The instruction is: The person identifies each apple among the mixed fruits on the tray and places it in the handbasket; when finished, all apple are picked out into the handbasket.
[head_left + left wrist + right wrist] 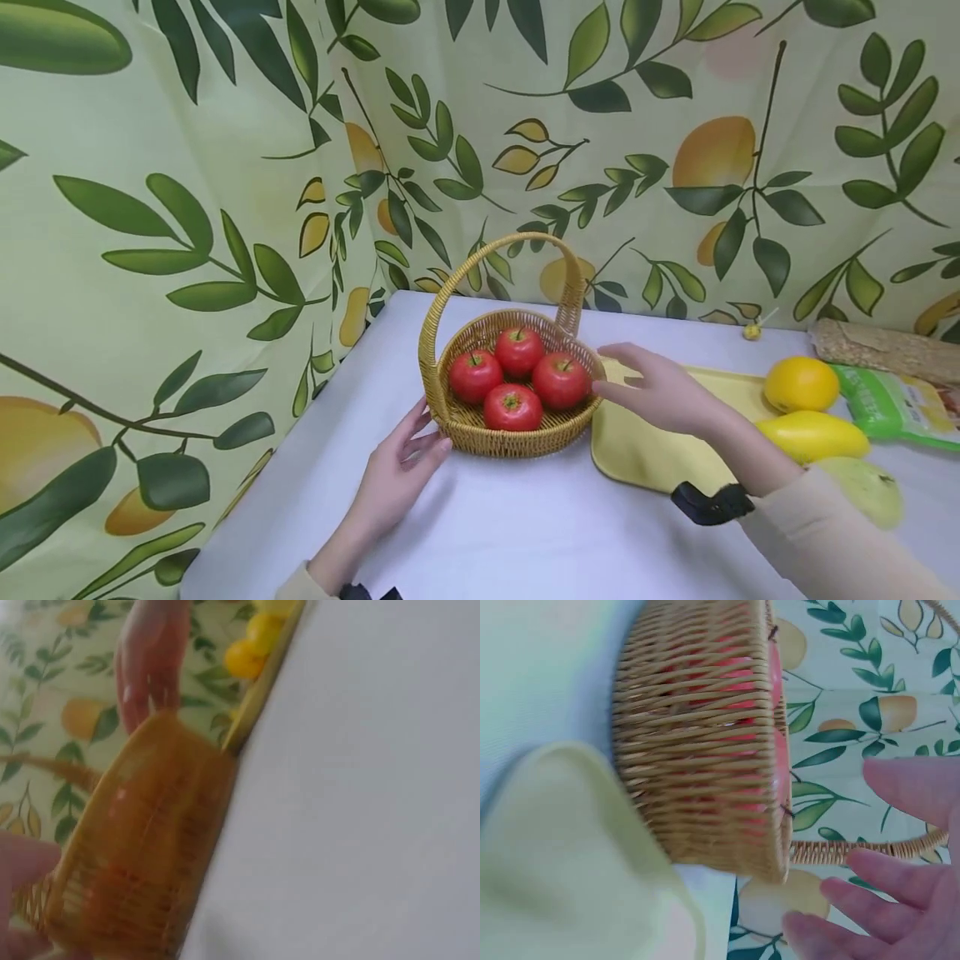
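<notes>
A woven wicker basket (517, 444) with a tall arched handle (465, 271) stands on the white table, holding several red apples (512, 407). At its left side is my left hand (397, 475), thumb and fingers spread beside the wall; whether they touch it I cannot tell. My right hand (660, 392) is held at the right rim with fingers extended. In the right wrist view this hand (900, 892) appears apart from the basket wall (697, 742), gripping nothing. The left wrist view is blurred, with the left thumb (28, 859) near the basket (150, 840).
Right of the basket, close by it, lies a yellow tray (637, 454). An orange (801, 384), a yellow mango (813, 436) and a pale green round fruit (862, 490) are by its right side. A green packet (885, 404) lies farther right. Leaf-patterned cloth hangs behind and left.
</notes>
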A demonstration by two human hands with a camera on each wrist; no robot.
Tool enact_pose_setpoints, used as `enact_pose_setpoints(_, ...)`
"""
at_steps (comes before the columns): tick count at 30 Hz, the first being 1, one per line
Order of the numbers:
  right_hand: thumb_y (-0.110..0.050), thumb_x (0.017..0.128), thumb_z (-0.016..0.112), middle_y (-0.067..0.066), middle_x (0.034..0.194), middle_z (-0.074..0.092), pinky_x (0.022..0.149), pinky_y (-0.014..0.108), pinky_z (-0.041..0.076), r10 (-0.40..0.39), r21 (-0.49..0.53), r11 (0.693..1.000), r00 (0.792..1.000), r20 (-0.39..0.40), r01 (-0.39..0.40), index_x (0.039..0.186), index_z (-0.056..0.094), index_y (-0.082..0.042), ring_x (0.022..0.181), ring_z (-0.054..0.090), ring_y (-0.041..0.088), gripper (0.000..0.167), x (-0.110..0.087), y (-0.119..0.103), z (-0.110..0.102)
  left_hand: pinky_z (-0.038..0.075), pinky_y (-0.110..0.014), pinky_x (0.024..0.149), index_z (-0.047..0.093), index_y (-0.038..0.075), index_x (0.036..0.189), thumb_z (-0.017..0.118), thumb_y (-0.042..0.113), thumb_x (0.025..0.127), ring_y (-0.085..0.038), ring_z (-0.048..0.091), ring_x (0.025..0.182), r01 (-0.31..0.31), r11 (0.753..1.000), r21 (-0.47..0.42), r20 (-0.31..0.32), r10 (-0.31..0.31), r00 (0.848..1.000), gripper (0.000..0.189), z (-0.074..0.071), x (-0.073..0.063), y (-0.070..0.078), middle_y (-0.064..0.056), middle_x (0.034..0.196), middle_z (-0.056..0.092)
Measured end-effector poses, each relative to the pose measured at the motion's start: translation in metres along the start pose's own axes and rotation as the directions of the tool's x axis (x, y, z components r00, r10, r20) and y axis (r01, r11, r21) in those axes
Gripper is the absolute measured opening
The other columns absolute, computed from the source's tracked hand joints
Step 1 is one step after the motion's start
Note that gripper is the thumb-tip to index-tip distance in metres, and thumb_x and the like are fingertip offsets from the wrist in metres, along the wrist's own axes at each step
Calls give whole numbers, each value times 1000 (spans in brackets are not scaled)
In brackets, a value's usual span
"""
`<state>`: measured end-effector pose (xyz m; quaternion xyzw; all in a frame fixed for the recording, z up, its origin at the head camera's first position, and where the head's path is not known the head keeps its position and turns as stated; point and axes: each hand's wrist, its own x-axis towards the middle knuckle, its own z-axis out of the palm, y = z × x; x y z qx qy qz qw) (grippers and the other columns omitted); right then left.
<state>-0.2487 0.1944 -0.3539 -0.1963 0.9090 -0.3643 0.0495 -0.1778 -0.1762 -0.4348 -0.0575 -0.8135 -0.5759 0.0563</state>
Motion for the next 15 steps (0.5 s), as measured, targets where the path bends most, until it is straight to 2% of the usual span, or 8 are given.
enact_pose_setpoints(6, -43, 101, 64, 20, 149, 50, 106, 62, 44, 29, 22, 999, 990, -140, -26, 147, 50, -5, 135, 47, 44, 61, -41, 16, 7, 44, -46, 110, 48, 3, 151, 76, 37, 94, -31, 49, 138, -38, 978, 205, -137, 67, 988, 72, 27, -41, 11, -16, 155, 46)
enact_pose_setpoints(8, -41, 101, 66, 20, 148, 51, 106, 62, 44, 54, 35, 998, 983, -177, -49, 146, 51, -5, 136, 46, 43, 60, -52, 20, 10, 43, -50, 111, 50, 4, 150, 78, 35, 92, -29, 46, 141, -112, 961, 253, -140, 151, 979, 71, 38, -53, 18, -14, 157, 44)
enact_pose_setpoints(10, -42, 101, 66, 20, 148, 51, 106, 63, 44, 82, 39, 996, 975, -205, -76, 146, 51, -6, 136, 46, 44, 60, -62, 23, 12, 45, -52, 109, 50, 8, 151, 78, 34, 92, -26, 45, 141, -217, 929, 298, -104, 258, 961, 70, 46, -63, 26, -10, 159, 43)
enact_pose_setpoints(11, -42, 101, 66, 21, 148, 50, 106, 64, 44, 89, 36, 996, 971, -220, -83, 146, 51, -6, 135, 46, 46, 60, -66, 24, 13, 46, -52, 108, 49, 9, 152, 78, 34, 92, -25, 45, 142, -290, 903, 316, -75, 329, 941, 71, 50, -65, 30, -9, 159, 42)
enact_pose_setpoints(12, -42, 100, 66, 21, 147, 50, 105, 65, 44, 89, 31, 996, 968, -236, -84, 146, 50, -6, 134, 47, 47, 61, -70, 25, 14, 47, -51, 107, 48, 9, 153, 77, 34, 92, -25, 45, 142, -379, 865, 329, -38, 413, 910, 72, 53, -65, 34, -9, 160, 41)
enact_pose_setpoints(13, -42, 100, 67, 22, 147, 50, 104, 66, 44, 85, 19, 996, 964, -253, -83, 147, 50, -6, 132, 48, 48, 61, -73, 25, 15, 48, -51, 106, 47, 7, 153, 75, 35, 93, -27, 46, 141, -480, 811, 334, 4, 508, 862, 71, 55, -62, 38, -11, 159, 42)
enact_pose_setpoints(14, -42, 100, 67, 22, 147, 50, 103, 67, 43, 73, 5, 997, 959, -274, -74, 148, 50, -7, 132, 48, 48, 61, -75, 26, 16, 49, -51, 106, 46, 5, 152, 72, 37, 95, -29, 46, 141, -580, 743, 334, 51, 601, 798, 71, 58, -57, 42, -13, 159, 42)
enact_pose_setpoints(15, -42, 100, 68, 22, 147, 50, 102, 69, 43, 58, -14, 998, 954, -294, -65, 148, 49, -7, 131, 47, 49, 62, -77, 26, 17, 48, -51, 107, 45, 2, 152, 68, 38, 96, -32, 46, 141, -672, 661, 334, 97, 685, 722, 70, 60, -50, 46, -16, 158, 42)
